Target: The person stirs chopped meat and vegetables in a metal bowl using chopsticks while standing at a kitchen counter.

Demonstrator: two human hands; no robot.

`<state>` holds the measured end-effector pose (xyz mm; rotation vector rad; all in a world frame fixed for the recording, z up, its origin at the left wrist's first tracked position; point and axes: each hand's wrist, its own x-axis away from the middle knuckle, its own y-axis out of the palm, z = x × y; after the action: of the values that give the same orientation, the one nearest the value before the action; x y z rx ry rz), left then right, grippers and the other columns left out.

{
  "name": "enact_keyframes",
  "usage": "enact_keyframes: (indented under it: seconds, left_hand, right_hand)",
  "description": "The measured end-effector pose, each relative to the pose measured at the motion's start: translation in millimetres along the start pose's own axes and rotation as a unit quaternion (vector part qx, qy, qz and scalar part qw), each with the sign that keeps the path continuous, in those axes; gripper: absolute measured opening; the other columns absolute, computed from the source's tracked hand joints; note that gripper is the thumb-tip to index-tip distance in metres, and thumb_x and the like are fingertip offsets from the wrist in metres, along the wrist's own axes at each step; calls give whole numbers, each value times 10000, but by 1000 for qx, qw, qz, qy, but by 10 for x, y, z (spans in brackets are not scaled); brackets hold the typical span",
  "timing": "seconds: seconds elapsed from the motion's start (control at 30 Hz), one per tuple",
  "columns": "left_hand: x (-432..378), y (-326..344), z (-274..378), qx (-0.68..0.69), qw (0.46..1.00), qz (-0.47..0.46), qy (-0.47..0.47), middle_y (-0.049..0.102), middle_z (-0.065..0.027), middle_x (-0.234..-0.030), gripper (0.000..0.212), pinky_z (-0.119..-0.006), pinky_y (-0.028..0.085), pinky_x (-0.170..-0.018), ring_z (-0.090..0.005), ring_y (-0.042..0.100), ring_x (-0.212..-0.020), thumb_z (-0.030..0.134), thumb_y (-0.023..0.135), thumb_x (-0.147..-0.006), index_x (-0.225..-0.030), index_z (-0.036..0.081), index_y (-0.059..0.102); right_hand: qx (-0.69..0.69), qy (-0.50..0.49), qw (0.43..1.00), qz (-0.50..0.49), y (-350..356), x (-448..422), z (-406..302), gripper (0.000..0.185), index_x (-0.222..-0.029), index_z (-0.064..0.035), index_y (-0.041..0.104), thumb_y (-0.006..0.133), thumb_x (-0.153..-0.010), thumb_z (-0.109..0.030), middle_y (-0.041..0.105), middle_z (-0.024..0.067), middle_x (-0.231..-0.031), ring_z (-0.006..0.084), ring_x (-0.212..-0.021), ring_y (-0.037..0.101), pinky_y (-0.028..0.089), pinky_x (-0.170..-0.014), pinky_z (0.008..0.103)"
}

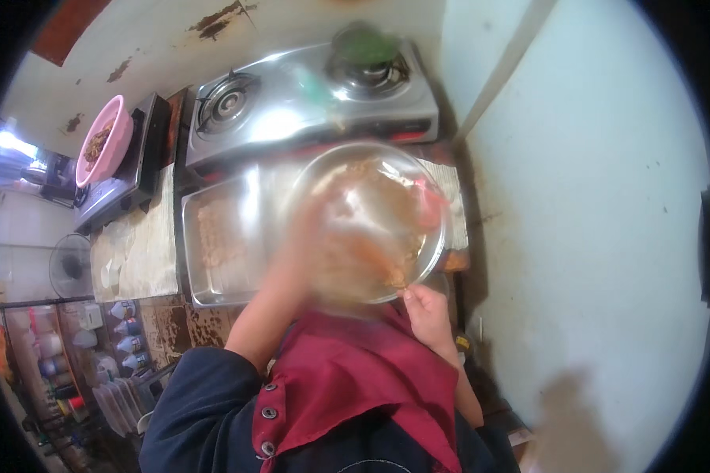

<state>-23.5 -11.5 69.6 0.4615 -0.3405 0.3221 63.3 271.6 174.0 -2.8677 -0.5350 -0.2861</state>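
Observation:
A wide, shiny metal bowl [442, 236] is in front of me, with brownish food and a pinkish-red item [429, 204] inside. My left hand [325, 216] is a motion blur over the bowl's left part; its fingers and anything in them cannot be made out. At the bowl's near right rim, my right hand [427, 308] pinches the end of a small, thin brown piece of food [396, 278]. A blurred orange-brown streak runs up and left from it. Left of the bowl lies a rectangular steel tray [190, 260] holding a row of pale brown pieces [211, 236].
Behind stands a two-burner steel gas stove [272, 127], a dark pot with something green [367, 47] on its right burner. A pink plastic bowl [118, 142] of brown food rests on a black stove [148, 165] at left. A pale wall [591, 177] bounds the right side.

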Motion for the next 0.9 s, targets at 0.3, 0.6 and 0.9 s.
enact_keyframes:
  seconds: [0.3, 0.6, 0.9]
  left_hand:
    - [40, 70, 45, 17, 1000, -6, -19, 635, -62, -937, 129, -245, 562, -700, -180, 657, -846, 79, 603, -912, -1023, 16, 583]
    - [101, 129, 123, 34, 999, -12, -41, 642, -83, -920, 102, -247, 580, -690, -209, 676, -866, 56, 621, -897, -980, 12, 581]
    - [178, 99, 81, 50, 997, -20, -52, 637, -85, -937, 162, -265, 563, -715, -213, 667, -875, 94, 603, -905, -1037, 2, 586]
  right_hand:
    - [14, 5, 1000, 6, -23, 36, -109, 207, -892, 69, 602, 516, -937, -114, 681, 120, -797, 89, -714, 561, 461, -656, 280]
    - [34, -11, 999, 0, -111, 9, -115, 195, -882, 67, 600, 523, -930, -105, 673, 149, -774, 101, -706, 581, 468, -642, 290]
    - [-3, 11, 1000, 2, 56, -32, -34, 203, -914, 70, 619, 528, -932, -110, 607, 66, -691, 75, -671, 511, 438, -616, 268]
